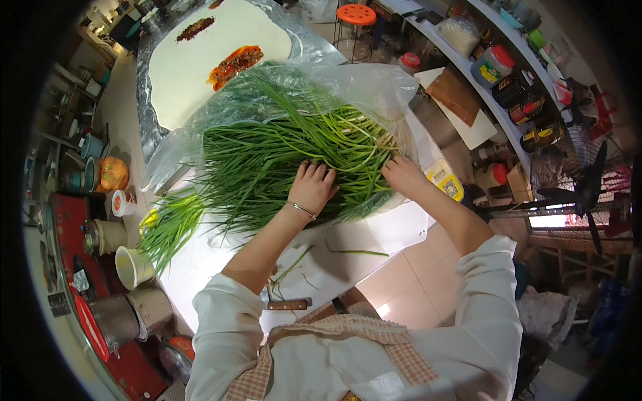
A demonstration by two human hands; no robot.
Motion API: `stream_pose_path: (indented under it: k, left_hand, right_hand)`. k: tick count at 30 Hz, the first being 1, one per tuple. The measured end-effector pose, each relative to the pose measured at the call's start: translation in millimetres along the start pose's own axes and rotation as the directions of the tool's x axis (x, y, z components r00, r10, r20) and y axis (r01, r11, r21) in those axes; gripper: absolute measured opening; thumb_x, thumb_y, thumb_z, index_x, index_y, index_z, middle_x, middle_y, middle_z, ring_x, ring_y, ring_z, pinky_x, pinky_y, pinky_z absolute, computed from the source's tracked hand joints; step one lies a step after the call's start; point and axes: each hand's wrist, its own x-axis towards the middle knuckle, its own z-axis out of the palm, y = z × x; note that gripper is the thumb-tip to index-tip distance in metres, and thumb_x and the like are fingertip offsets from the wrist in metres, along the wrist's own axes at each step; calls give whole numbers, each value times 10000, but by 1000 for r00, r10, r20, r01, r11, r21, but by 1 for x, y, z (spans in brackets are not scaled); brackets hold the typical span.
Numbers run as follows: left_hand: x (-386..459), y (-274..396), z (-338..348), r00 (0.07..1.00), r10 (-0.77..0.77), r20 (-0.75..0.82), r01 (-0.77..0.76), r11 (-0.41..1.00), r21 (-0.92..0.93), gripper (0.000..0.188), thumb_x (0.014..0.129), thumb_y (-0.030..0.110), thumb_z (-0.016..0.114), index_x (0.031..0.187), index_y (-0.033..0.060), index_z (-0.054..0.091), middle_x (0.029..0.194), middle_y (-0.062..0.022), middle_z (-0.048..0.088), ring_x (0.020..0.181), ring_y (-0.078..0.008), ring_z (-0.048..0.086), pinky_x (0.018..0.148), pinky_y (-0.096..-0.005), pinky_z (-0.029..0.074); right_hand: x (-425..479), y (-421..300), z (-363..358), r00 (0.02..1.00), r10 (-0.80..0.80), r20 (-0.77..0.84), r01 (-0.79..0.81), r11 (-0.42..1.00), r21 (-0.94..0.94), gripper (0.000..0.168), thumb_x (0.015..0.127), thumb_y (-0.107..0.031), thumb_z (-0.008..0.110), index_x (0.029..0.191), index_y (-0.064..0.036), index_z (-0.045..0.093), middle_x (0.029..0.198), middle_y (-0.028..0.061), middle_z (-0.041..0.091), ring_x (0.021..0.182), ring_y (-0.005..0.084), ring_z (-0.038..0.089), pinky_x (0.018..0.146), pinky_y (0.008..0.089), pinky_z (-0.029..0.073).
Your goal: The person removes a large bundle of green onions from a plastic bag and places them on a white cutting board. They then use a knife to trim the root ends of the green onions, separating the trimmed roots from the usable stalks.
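A large heap of long green chives (251, 155) lies on an opened clear plastic bag (371, 82) before me. My left hand (313, 185) rests on the middle of the heap, fingers bent down among the leaves; whether it grips any is hidden. At the pale stem ends, my right hand (403, 175) has its fingertips against the edge of the heap and the bag, and its hold is unclear. A smaller bunch of chives (175, 220) sits apart at the table's left side. Loose stalks (358, 252) lie on the white table (371, 273).
A wooden-handled knife (287, 305) lies near the table's front edge. Beyond the bag, rolled-out dough (180, 65) bears piles of seasoning (235, 65). Jars (494, 65) line a shelf on the right, near a caged fan (584, 185). Metal pots (113, 321) stand at left.
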Motion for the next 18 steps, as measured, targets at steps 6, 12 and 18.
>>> stream_pose_path:
  k: [6,12,18]
  left_hand:
    - [23,9,-4,989,-121,86,117,992,50,368,772,293,590,1043,56,515,1012,-113,532,977,-290,484,906,-434,337]
    - [34,-14,27,982,-173,77,158,972,173,296,761,156,574,1042,98,497,981,-109,543,975,-294,518,893,-444,357]
    - [60,-39,18,947,-274,168,249,956,157,226,788,82,513,1013,101,499,941,-107,560,912,-278,558,883,-435,376]
  right_hand:
    - [9,7,-21,985,-133,110,107,970,218,198,694,-157,592,872,-73,567,873,82,559,911,222,537,750,323,410]
    - [18,-6,-15,989,-135,-57,139,986,91,132,698,-110,548,820,-73,582,892,61,536,939,215,490,784,313,389]
    - [35,-19,-2,956,-138,-260,139,990,-16,128,703,-111,529,814,-71,578,874,57,545,896,205,491,781,309,385]
